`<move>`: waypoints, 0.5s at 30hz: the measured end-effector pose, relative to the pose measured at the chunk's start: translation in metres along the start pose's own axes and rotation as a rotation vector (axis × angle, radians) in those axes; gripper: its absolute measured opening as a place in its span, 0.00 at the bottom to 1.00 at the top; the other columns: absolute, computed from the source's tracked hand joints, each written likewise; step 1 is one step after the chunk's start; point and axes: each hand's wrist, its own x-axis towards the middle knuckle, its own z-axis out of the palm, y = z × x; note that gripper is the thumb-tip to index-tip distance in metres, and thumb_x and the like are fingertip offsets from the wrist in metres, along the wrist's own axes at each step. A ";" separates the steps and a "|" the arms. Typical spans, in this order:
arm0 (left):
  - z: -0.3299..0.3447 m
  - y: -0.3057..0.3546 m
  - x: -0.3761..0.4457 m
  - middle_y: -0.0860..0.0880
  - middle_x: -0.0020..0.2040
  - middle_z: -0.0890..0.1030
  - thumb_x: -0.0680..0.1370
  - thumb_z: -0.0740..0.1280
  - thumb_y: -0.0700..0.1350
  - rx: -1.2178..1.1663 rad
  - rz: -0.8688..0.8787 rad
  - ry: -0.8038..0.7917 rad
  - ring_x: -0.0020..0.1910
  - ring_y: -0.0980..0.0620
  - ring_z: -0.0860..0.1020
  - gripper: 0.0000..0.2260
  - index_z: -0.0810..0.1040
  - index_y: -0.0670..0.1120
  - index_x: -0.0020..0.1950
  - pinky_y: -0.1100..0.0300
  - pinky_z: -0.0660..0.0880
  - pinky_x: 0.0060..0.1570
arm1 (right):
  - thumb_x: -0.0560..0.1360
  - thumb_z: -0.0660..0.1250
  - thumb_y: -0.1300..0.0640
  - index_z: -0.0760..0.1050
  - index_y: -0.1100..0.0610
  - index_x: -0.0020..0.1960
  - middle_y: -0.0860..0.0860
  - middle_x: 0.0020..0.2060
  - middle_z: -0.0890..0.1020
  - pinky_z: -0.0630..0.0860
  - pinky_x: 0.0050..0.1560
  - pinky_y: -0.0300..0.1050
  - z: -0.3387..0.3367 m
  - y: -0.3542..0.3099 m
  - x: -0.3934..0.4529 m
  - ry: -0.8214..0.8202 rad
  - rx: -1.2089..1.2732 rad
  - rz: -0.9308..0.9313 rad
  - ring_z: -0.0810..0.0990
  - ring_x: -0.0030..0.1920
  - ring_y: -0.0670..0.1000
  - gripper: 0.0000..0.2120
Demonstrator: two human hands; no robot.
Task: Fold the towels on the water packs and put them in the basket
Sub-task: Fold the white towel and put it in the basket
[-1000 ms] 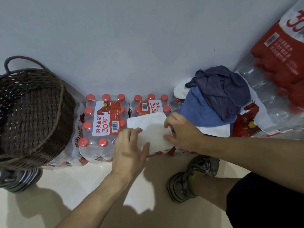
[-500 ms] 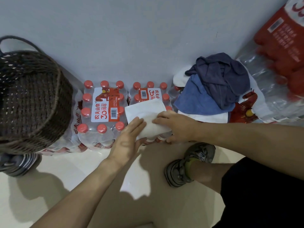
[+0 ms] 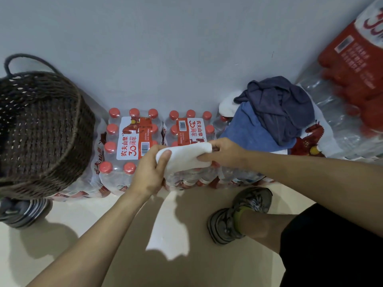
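Observation:
A small folded white towel [image 3: 184, 157] is held just above the middle water pack [image 3: 190, 129]. My left hand [image 3: 150, 168] grips its left end, thumb on top. At the right end my right hand [image 3: 224, 152] pinches the towel. To the right, a dark grey-purple towel [image 3: 279, 104] lies crumpled on a blue towel [image 3: 246, 131], with a white towel [image 3: 227, 105] showing beneath them. The dark woven basket [image 3: 68, 141] stands at the left on water packs; what I see of its inside is bare.
Another water pack [image 3: 128, 141] sits between the basket and the held towel. A tall stack of water packs [image 3: 352, 83] rises at the right. A grey wall is behind. My shoe [image 3: 240, 214] is on the beige floor, with another shoe [image 3: 22, 212] under the basket.
The white towel lay flat on the pack under both hands; now both hands have closed on its ends and lifted it slightly off the bottles.

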 end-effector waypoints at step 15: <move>0.008 0.008 0.007 0.44 0.48 0.77 0.77 0.68 0.55 0.291 -0.171 0.013 0.43 0.48 0.72 0.12 0.73 0.47 0.48 0.58 0.64 0.41 | 0.80 0.60 0.41 0.66 0.52 0.59 0.49 0.58 0.76 0.78 0.51 0.44 0.027 0.006 0.008 0.092 -0.138 0.161 0.77 0.55 0.51 0.17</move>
